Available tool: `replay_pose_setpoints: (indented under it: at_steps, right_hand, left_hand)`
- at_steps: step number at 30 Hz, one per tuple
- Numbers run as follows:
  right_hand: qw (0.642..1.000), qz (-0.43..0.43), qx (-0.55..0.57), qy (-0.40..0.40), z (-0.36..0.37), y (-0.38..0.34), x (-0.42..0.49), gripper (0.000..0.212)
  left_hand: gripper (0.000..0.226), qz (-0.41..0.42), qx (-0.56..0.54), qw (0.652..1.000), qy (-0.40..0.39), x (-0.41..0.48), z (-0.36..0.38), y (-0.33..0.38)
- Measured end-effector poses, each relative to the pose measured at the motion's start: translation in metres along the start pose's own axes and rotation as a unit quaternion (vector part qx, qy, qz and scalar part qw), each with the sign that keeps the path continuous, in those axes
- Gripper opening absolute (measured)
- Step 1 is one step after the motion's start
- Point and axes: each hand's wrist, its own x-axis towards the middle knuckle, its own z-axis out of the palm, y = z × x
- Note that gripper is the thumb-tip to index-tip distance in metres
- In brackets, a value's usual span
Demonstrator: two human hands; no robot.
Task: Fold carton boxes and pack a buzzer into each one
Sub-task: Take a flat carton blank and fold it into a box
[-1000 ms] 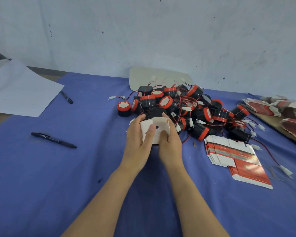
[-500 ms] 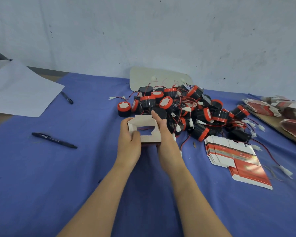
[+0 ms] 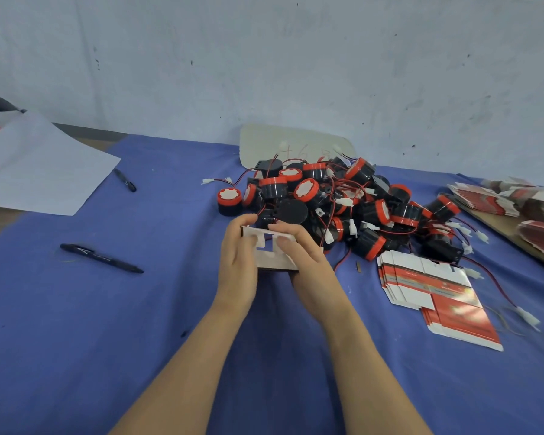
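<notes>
Head view: carton box (image 3: pixel 273 258), part-folded, held between both hands. Left hand (image 3: pixel 237 268) grips its left side, fingers curled over the top edge. Right hand (image 3: pixel 310 265) grips the right side, thumb on inner flap. Flap posn unclear, poss. half tucked. Buzzer pile (image 3: pixel 343 199) just beyond fingertips; flat cartons (image 3: pixel 421 281) to the right of right hand.

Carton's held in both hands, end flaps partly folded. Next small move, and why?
Probably press the end flaps flat to close that end: the left hand and right hand grip the carton, and a gap shows between the flaps.
</notes>
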Motion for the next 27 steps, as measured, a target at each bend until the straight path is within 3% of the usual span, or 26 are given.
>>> replay_pose_setpoints:
  at_steps: [3,5,7,9,15,21,27]
  right_hand:
    - [1.0,0.016,-0.015,-0.008,0.001,-0.003,-0.002,0.024]
    - [0.997,0.005,-0.072,-0.004,0.002,-0.004,-0.002,0.014]
    - [0.991,-0.011,-0.134,0.007,0.002,-0.002,-0.001,0.034]
    - [0.984,-0.021,-0.175,0.024,0.003,0.0,-0.001,0.04]
    - [0.946,-0.043,-0.309,0.088,0.002,0.008,0.003,0.03]
    - [0.964,-0.033,-0.252,0.08,0.002,0.008,0.002,0.02]
    - [0.96,-0.027,-0.259,0.101,0.001,0.004,0.001,0.013]
  left_hand:
    - [0.031,-0.029,-0.044,0.999,0.014,0.0,0.0,0.003]
    - [0.037,-0.037,-0.06,0.997,0.018,0.001,0.001,0.004]
    - [0.033,-0.036,-0.045,0.998,0.022,0.002,0.002,0.004]
    - [0.031,-0.029,-0.024,0.999,0.025,0.002,0.002,0.003]
    - [0.033,0.002,0.008,1.0,0.001,-0.003,0.005,0.001]
    - [0.033,0.016,0.028,0.999,-0.004,-0.005,0.005,-0.001]
    - [0.033,0.053,0.061,0.996,-0.023,-0.009,0.005,-0.005]
